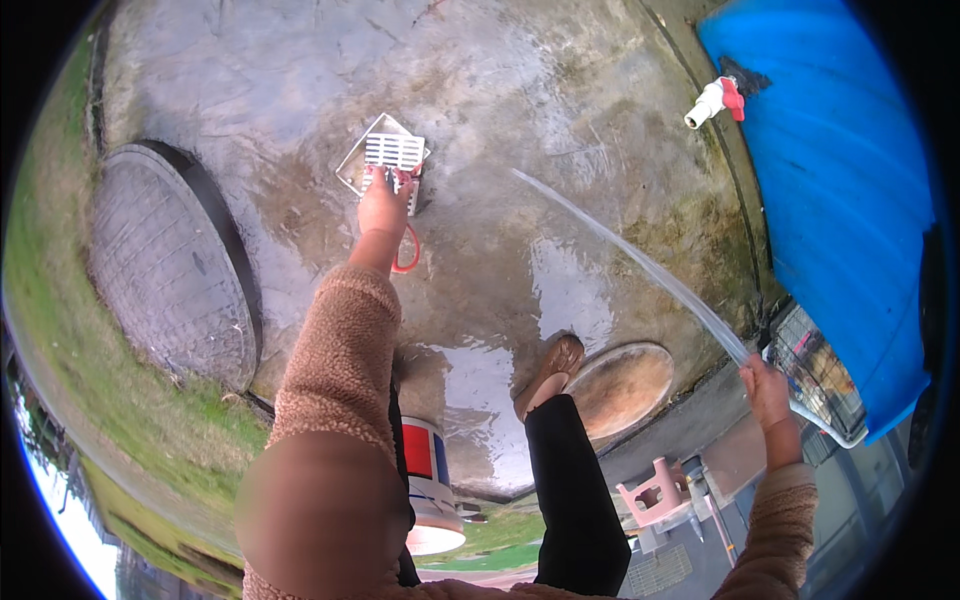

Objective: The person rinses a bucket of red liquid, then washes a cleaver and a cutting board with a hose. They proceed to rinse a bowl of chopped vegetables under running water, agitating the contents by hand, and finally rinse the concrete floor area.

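My left hand [384, 208] grips a white slotted plastic piece [394, 151], held out over wet concrete. Small reddish bits show at the fingers, though what they are is unclear. A white square frame [358, 154] lies partly behind the slotted piece, and a red loop [415, 251] shows below it. At the right, my right hand [766, 394] is closed around the end of a pale hose [829, 429]. A jet of water [637, 259] arcs from it toward the upper left, ending to the right of the slotted piece.
A blue tank [825, 165] with a white, red-handled tap [709, 103] stands right. A round concrete cover [172, 262] lies left beside grass. Near my foot are an oval slab [626, 386] and a white bucket [435, 499]. A pink stool [652, 495] and wire cage [814, 367] stand lower right.
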Demonstrator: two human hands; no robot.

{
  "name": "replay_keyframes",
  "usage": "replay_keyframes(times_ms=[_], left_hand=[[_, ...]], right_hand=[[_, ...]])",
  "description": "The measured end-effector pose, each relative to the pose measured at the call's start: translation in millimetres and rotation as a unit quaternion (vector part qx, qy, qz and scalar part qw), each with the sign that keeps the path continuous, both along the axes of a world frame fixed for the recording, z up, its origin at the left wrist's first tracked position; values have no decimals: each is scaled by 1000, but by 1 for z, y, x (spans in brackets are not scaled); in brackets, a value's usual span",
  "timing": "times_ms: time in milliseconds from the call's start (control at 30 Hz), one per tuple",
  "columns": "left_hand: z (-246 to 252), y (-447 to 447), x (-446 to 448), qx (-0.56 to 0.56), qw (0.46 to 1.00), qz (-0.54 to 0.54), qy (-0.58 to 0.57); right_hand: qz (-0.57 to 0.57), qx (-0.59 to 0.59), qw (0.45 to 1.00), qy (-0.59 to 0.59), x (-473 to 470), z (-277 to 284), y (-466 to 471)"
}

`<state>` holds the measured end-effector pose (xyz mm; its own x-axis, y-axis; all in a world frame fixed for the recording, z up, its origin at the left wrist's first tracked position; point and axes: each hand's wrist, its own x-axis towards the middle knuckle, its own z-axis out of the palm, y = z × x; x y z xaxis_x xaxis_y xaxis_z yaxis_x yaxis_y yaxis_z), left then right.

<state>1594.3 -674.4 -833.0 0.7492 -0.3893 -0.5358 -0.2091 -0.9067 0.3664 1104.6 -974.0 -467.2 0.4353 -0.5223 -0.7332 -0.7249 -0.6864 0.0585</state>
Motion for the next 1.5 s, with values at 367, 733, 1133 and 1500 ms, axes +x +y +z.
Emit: replay_keyframes(times_ms=[367,733,1133,1500], left_hand=[[-15,-25,14,-37,997,-22,65],[47,38,88,-308,862,329,233],[56,38,89,-395,815,416,79],[16,54,51,-97,987,122,-28]], right_hand=[[-59,-17,998,30,-14,-23,12],[-46,-19,999,13,-15,-29,9],[-52,-23,998,20,-14,-28,-2],[-48,-31,998,12,-14,-32,2]])
